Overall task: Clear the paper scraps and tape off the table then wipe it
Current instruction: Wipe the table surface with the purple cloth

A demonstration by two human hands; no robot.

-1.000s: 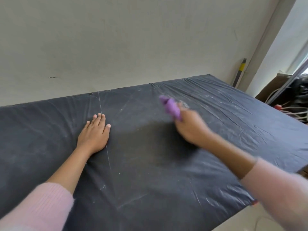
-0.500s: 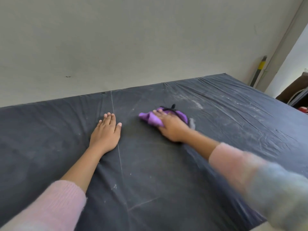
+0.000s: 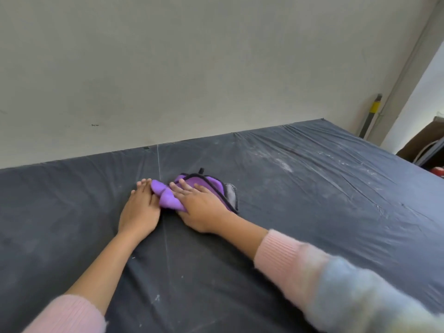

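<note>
Cloth (image 3: 206, 187): purple, dark-edged, with a grey patch showing at its right end. It lies on the tabletop (image 3: 312, 212) left of centre, toward the far edge, under the right hand (image 3: 201, 209). Right hand is flat on top, fingers straight and slightly spread, palm pressing down. No curl round the fabric that I can see; the thumb side is hidden by a bunched fold. That fold bulges out to the left and touches the fingers of the left hand (image 3: 140, 210). Left hand lies palm down just beside it on the tabletop, fingers straight and together, holding nothing. Tabletop wears a dark plastic sheet (image 3: 72, 200), creased. White smears (image 3: 283, 164) lie to the far right of the cloth; a few white specks (image 3: 157, 298) sit near, between the forearms. No paper scraps or tape visible, so judged: clearing done, wiping in hand, right half not yet covered. Handling, judged: cloth is light, soft and limp, and bunches under a sideways push, as the left fold shows. It won't hold shape if taken by one corner. Best hold: flat palm over the middle, fingers spread, pressure downward; gather the bunch in the fingers if lifting. Nothing fragile. Sheet looks slick and loose and may wrinkle along with the cloth, so a flat bracing hand on it makes sense. Smears look dry and powdery; cannot tell if the cloth is damp.
</note>
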